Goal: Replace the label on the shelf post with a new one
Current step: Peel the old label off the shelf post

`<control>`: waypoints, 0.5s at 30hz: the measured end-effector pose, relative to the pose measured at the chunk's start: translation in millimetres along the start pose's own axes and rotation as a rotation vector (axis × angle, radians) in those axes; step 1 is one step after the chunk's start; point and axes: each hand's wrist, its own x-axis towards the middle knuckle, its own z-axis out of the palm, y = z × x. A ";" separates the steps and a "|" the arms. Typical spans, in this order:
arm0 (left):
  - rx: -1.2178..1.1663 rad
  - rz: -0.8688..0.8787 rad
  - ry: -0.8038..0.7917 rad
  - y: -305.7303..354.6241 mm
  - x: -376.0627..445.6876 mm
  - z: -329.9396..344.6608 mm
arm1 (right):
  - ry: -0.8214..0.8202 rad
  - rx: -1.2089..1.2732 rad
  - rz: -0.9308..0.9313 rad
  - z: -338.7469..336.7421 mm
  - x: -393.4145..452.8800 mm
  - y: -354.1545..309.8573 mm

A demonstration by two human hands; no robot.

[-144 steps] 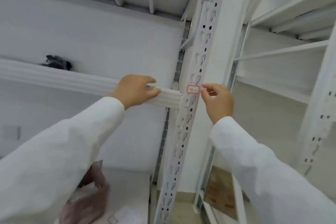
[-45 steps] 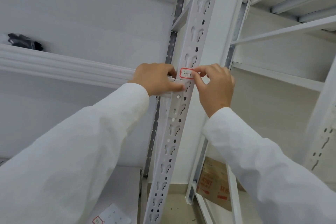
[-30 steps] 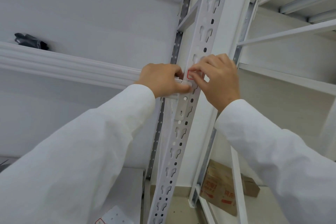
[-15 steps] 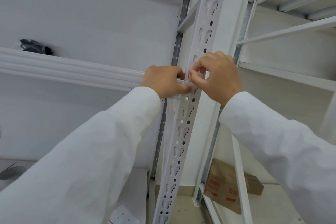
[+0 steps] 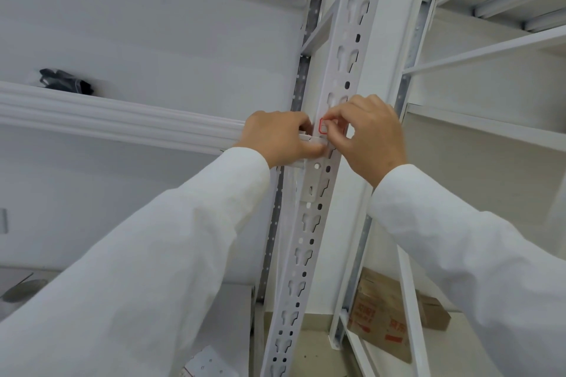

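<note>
Label (image 5: 323, 126), red-bordered, sits on the post (image 5: 343, 76) at beam height; our right hand (image 5: 372, 139) pinches its edge, left hand (image 5: 280, 139) grips the beam (image 5: 122, 122) end. Risk: thin paper tearing if we pull too sharply.

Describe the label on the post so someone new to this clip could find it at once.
Find the white perforated steel upright post running up the middle of the frame. Where the two hands meet on it sits a small white sticker label with a red border, half hidden under the right hand fingertips. It is the only red-outlined mark on the post.
</note>
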 end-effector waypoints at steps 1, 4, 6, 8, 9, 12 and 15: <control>-0.002 -0.002 0.001 0.1 0.0 0.0 | -0.028 0.011 0.015 -1.7 2.9 -1.0; 0.001 -0.005 0.000 -0.2 0.0 -0.2 | -0.082 -0.001 0.015 -6.3 12.5 -1.0; 0.009 -0.001 -0.006 -1.0 0.4 0.3 | -0.060 -0.007 -0.005 -6.9 14.2 -0.5; 0.018 0.003 -0.008 -1.1 0.7 0.3 | -0.046 -0.022 -0.030 -5.6 12.8 0.1; 0.022 0.006 -0.007 -1.3 1.1 0.4 | -0.044 -0.039 -0.046 -4.9 11.6 0.8; 0.032 0.005 -0.005 -1.3 2.0 1.2 | -0.039 -0.077 -0.088 -3.3 9.1 3.3; 0.031 0.008 0.000 -2.2 2.1 1.7 | -0.049 -0.079 -0.071 -2.8 8.3 1.8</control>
